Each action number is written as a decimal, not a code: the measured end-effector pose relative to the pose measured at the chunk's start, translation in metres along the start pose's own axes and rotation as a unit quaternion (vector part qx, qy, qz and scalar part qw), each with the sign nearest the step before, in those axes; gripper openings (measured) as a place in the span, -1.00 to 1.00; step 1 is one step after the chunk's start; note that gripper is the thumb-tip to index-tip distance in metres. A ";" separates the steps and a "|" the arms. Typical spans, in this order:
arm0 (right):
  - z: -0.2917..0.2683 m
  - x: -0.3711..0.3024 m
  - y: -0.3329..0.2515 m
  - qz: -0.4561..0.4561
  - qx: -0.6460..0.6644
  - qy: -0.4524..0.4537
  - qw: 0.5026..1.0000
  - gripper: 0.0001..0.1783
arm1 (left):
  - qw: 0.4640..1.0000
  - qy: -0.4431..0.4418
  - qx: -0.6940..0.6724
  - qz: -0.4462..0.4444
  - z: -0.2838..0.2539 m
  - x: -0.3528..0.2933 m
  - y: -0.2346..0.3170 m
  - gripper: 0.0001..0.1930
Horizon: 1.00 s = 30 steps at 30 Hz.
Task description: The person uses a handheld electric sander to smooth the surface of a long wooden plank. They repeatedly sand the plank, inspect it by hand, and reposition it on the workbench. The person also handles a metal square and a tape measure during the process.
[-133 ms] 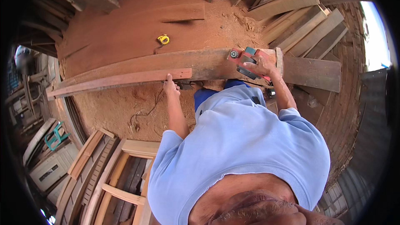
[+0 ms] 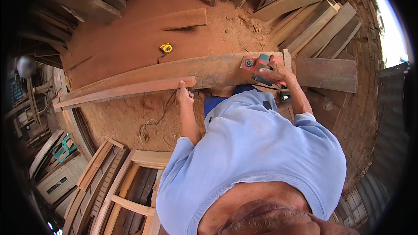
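My left hand (image 2: 185, 94) is closed on the near edge of a long, narrow reddish wooden strip (image 2: 135, 88), close to its right end, one finger reaching over the top. That strip lies along the near side of a wide, darker plank (image 2: 209, 67). In my right hand (image 2: 278, 73) is a red and black electric hand planer (image 2: 260, 67), gripped by its handle. The planer rests at the plank's right part, beside a small upright wooden block (image 2: 287, 60). Its sole is hidden.
A yellow tape measure (image 2: 166, 48) lies on the sawdust beyond the plank, near a loose board (image 2: 186, 19). Stacked timber (image 2: 311, 24) lines the far right. Wooden frames (image 2: 133, 204) lean at the lower left, near a teal stool (image 2: 65, 148). A cable (image 2: 162, 117) trails on the ground.
The whole view has shifted a little. My left hand now sits closer to the strip's right end. My right hand keeps its grip on the planer.
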State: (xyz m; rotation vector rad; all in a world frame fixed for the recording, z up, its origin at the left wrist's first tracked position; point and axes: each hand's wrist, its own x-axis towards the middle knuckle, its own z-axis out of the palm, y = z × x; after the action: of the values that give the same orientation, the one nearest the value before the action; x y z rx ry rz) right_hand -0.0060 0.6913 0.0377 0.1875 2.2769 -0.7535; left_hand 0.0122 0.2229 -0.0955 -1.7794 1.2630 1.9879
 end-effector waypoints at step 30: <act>0.184 0.069 -0.346 -0.405 -0.031 -0.227 0.885 -0.47 | 0.902 0.141 0.048 0.405 -0.146 -0.088 0.049 -0.59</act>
State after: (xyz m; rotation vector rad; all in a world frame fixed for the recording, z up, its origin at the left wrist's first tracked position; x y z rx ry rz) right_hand -0.0641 0.2982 0.0464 -0.9362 1.8653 -0.9934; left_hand 0.1098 0.1265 0.0167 -1.6811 2.4679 1.9728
